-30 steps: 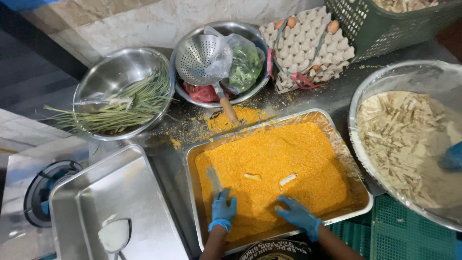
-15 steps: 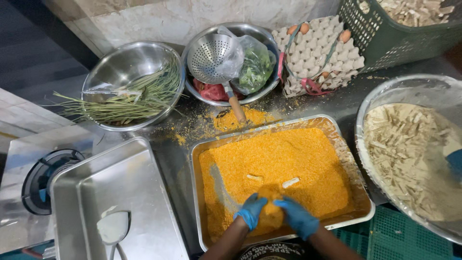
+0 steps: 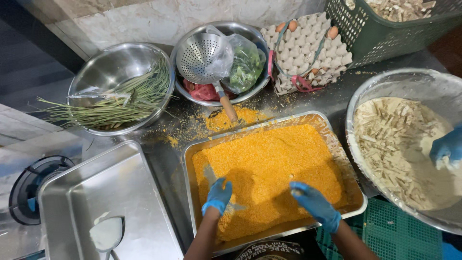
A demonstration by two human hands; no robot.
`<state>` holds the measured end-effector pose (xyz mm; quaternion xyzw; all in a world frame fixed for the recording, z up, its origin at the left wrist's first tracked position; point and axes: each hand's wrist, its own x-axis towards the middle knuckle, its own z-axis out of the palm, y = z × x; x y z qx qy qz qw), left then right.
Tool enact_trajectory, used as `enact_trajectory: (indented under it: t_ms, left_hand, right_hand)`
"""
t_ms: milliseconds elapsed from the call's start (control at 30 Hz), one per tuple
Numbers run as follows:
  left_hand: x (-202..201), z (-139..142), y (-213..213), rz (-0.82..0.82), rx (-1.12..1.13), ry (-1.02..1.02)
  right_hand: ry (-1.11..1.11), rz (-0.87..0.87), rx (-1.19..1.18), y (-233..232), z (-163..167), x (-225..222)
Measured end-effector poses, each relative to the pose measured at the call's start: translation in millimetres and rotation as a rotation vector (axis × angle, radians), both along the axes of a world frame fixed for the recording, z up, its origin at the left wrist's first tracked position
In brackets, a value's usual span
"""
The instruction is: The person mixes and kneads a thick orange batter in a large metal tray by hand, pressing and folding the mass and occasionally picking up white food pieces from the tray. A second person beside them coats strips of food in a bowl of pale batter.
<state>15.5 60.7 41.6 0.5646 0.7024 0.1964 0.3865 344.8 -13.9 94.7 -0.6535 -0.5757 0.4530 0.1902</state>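
Note:
A metal tray filled with orange crumbs lies in front of me. My left hand, in a blue glove, grips a flat metal scraper whose blade is dug into the crumbs at the tray's near left. My right hand, also gloved in blue, rests palm down on the crumbs at the near right, fingers stretched out and holding nothing. No pale sticks show on the crumb surface.
To the right, a big bowl of pale sticks in batter has another person's blue-gloved hand in it. Also present: an empty steel tray, a bowl of green stalks, a bowl with a strainer ladle, an egg carton and a green basket.
The two pale sticks lying on the crumbs earlier are no longer visible. My hands came together near the tray's front, then parted, the left one with the scraper moving left.

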Motion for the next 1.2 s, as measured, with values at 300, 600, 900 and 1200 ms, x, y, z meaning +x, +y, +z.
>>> enact_trajectory:
  t_ms: [300,600,900,1200]
  left_hand:
    - [31.9,-21.7,-71.0,-0.207,-0.401,-0.313]
    - [81.9,9.7,-40.1,-0.017,-0.375,-0.705]
    - [66.9,15.1,6.6,-0.125,0.008,-0.656]
    - [4.7,-13.3,-49.3,0.004,-0.345,-0.216]
  right_hand:
    - [-0.069,0.195,-0.404,-1.3,-8.1,-118.0]
    - [0.49,-0.281,-0.393,12.4,5.3,-59.5]
    - [-0.09,-0.005,0.211,0.3,22.9,-13.8]
    - [-0.231,0.099,-0.05,-25.1,-25.7,-56.4]
